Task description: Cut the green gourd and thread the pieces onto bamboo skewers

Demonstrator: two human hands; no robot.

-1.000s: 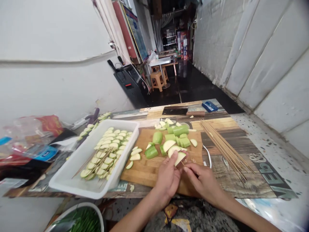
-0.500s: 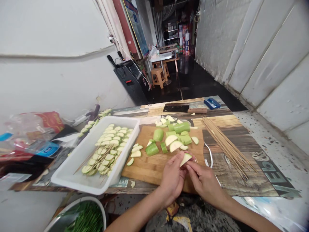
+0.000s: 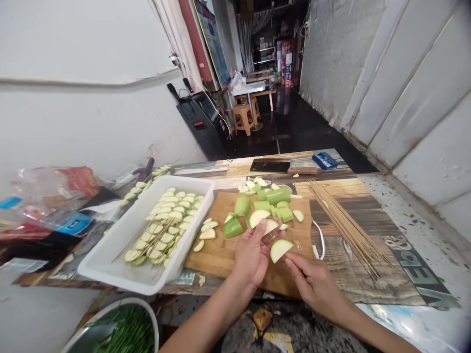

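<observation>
My left hand [image 3: 253,252] is closed over the board, its thumb and fingers around a half-moon zucchini slice [image 3: 271,226]. Another pale slice [image 3: 259,215] shows just beyond the thumb. My right hand [image 3: 312,274] pinches what looks like a thin skewer, mostly hidden, with a green-edged zucchini slice [image 3: 280,250] at its fingertips. Below both hands lies the wooden cutting board [image 3: 213,255]. On it are zucchini chunks [image 3: 232,227], cut pieces and loose slices [image 3: 208,231].
A white plastic tray [image 3: 110,274] of skewered slices stands left of the board. Bare bamboo skewers [image 3: 346,228] lie on the right. A cleaver [image 3: 270,165] and a blue box [image 3: 325,160] are at the table's far edge. A bowl of greens [image 3: 156,318] sits below left.
My hands have moved apart. The left hand went forward to the slices on the board, while the right stayed nearer me, its slice now fully in view.
</observation>
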